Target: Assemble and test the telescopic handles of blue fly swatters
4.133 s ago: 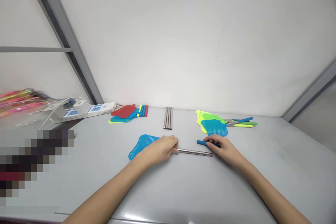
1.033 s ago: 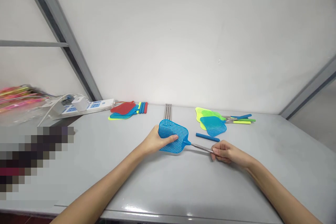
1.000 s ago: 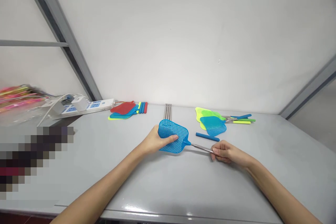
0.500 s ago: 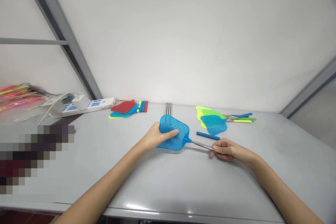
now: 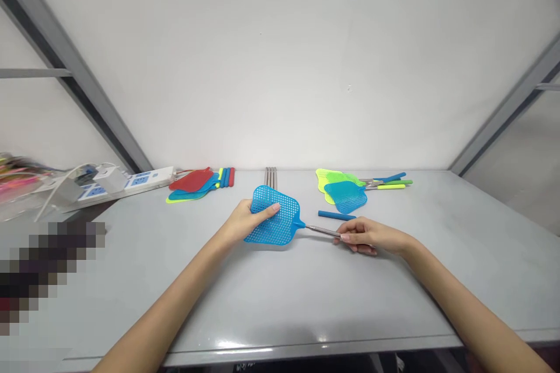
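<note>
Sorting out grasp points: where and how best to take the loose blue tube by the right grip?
Likely just left of mid-length, pinched across its width from above: the blue tube is slim, straight and lies flat on the table. Its right end is close to the right grip, and a blue mesh paddle lies close behind, so straight down looks freest.

Rods behind front swatter; swatter pile right, power strip left.
</note>
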The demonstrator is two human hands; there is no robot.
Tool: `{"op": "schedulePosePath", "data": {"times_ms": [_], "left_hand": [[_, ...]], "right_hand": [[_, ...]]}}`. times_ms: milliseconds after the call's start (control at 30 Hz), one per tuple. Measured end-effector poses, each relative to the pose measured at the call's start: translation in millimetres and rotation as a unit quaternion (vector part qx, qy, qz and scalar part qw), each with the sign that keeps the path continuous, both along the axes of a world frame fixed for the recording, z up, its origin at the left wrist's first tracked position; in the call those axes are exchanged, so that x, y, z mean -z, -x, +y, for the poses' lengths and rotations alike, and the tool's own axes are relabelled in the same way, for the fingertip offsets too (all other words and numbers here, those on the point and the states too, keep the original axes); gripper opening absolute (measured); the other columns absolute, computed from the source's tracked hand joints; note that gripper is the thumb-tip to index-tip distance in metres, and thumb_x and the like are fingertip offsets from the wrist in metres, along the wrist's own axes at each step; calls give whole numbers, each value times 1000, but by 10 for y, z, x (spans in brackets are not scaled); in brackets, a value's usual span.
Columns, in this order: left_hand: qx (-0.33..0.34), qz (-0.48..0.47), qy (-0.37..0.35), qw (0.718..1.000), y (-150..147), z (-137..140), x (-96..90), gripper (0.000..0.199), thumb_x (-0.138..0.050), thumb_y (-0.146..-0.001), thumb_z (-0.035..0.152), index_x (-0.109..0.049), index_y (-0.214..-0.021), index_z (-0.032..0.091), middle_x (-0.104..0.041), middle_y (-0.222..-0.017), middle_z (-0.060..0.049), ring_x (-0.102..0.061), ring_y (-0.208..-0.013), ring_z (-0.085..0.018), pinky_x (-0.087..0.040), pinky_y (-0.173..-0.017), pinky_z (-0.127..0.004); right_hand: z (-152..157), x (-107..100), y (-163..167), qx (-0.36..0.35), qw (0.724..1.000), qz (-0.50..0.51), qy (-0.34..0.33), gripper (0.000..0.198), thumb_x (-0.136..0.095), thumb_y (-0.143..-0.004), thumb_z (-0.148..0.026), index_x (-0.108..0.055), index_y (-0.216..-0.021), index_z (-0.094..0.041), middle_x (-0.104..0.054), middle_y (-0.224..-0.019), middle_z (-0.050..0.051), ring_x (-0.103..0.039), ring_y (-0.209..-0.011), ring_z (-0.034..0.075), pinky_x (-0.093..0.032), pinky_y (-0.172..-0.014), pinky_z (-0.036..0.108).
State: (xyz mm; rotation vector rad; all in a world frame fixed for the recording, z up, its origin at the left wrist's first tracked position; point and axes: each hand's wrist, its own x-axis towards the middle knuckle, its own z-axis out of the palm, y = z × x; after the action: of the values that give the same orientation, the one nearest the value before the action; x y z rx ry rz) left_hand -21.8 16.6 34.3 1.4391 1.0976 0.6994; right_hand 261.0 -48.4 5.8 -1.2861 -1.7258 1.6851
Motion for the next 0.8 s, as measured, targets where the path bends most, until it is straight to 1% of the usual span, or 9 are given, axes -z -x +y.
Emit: {"op": "schedulePosePath", "data": {"times_ms": [133,267,533,667,800], "left_hand": [[-9,8,0,1000,-12,13,20,41,-65,-64,47,-63,-85,13,-69,-85,-9,-64,-77,-24,-52,-68,-32],[-30,33,-5,999,-17,12,-2,40,-66,-63,48,-63,-83,12,-69,-84,-9,-65,-76,-23,-53,-66,-30],[-37,51,-7,998,-35,19,-2,43,-65,-63,48,-62,-86,12,-68,-86,-10,-64,-77,-24,-52,-69,-33],[-43,47,-10,998,-37,21,-12,41,-66,-63,47,-62,-83,12,-68,-85,-9,-65,-76,-24,-52,-68,-33],[-26,33,-10,999,-15,26,-34,40,-66,-64,46,-63,-85,13,-68,-89,-9,-64,-77,-24,-52,-70,-33]], "right_hand": [[17,8,-14,-1,1000,3,-2,36,-57,-76,-43,-59,-93,-11,-46,-59,-4,-32,-39,2,-24,-33,16],[28,16,-24,1,1000,5,-7,34,-58,-75,-42,-59,-89,-11,-47,-58,-4,-34,-38,2,-25,-33,15],[24,32,-40,1,1000,6,-15,32,-58,-75,-41,-58,-88,-12,-48,-59,-3,-34,-38,2,-26,-33,15],[21,31,-40,1,1000,-1,-19,32,-58,-75,-42,-58,-89,-13,-47,-60,-3,-34,-39,2,-27,-33,16],[20,15,-41,3,1000,-15,-26,32,-58,-75,-42,-58,-89,-13,-49,-62,-2,-35,-40,3,-28,-34,16]]}}
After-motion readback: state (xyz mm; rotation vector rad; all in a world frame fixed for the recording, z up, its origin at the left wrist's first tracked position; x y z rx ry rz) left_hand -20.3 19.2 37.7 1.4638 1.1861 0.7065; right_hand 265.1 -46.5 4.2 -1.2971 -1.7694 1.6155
